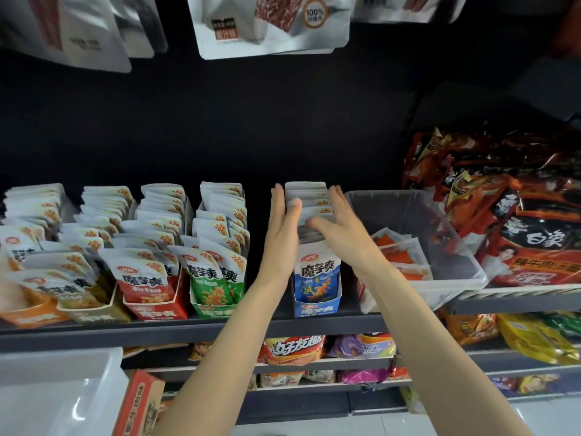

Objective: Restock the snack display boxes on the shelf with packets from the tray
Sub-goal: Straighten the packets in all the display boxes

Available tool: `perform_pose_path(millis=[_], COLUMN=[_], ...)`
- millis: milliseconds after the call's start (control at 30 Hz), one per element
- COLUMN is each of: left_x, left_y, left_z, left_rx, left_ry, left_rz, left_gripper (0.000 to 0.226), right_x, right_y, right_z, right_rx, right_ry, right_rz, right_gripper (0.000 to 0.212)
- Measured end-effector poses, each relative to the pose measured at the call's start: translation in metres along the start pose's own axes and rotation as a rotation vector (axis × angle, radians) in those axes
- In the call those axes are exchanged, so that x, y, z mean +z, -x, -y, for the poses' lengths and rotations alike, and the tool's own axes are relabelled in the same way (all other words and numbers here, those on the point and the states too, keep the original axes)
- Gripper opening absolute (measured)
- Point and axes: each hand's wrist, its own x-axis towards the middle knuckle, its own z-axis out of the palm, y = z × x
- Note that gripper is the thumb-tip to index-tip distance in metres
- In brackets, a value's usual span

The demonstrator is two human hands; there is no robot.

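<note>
Both hands, left hand (283, 228) and right hand (341, 229), press straight open fingers against the packets (309, 199) in the blue display box (317, 308) on the shelf (94, 336)

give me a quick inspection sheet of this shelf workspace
surface: dark shelf, display boxes in a row along its front
job's things: blue box full of packets; clear tray to its right holds a few orange packets
clutter: big red noodle bags piled right of the tray
grippers: left hand and right hand flat against the sides of the blue-box stack, fingers straight
cables: nothing seen
surroundings: white pouches hang above; snack bags on lower shelves
</note>
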Motion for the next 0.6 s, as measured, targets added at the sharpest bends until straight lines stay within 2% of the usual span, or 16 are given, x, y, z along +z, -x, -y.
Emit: perform_pose_path(millis=[100,167,233,267,300,367,467,600], left_x=[-0.006,-0.011,-0.013,-0.012,-0.011,-0.006,0.000,0.002], left_y=[0.015,0.025,0.032,0.034,0.036,0.035,0.025,0.010], left_z=[-0.002,-0.002,0.001,0.004,0.006,0.010,0.016,0.022], left_rx=[0.104,0.208,0.294,0.298,0.275,0.183,0.051,0.052], left_ry=[-0.121,-0.413,-0.728,-0.810,-0.819,-0.648,-0.304,-0.330], left_rz=[-0.027,0.035,0.108,0.117,0.105,0.079,0.073,0.048], left_gripper=[0.061,0.066,0.064,0.062,0.062,0.068,0.068,0.067], right_x=[-0.022,-0.033,-0.035,-0.034,-0.032,-0.029,-0.026,-0.022], right_y=[0.004,0.012,0.015,0.012,0.007,-0.009,-0.034,-0.051], right_z=[0.002,-0.002,-0.011,-0.016,-0.020,-0.021,-0.018,-0.021], right_rx=[-0.218,-0.368,-0.500,-0.546,-0.568,-0.527,-0.384,-0.335], right_ry=[0.234,0.439,0.692,0.825,0.939,1.045,0.985,0.906], right_rz=[-0.025,0.061,0.151,0.169,0.172,0.177,0.280,0.281], right_gripper=[0.066,0.061,0.060,0.062,0.065,0.066,0.062,0.060])
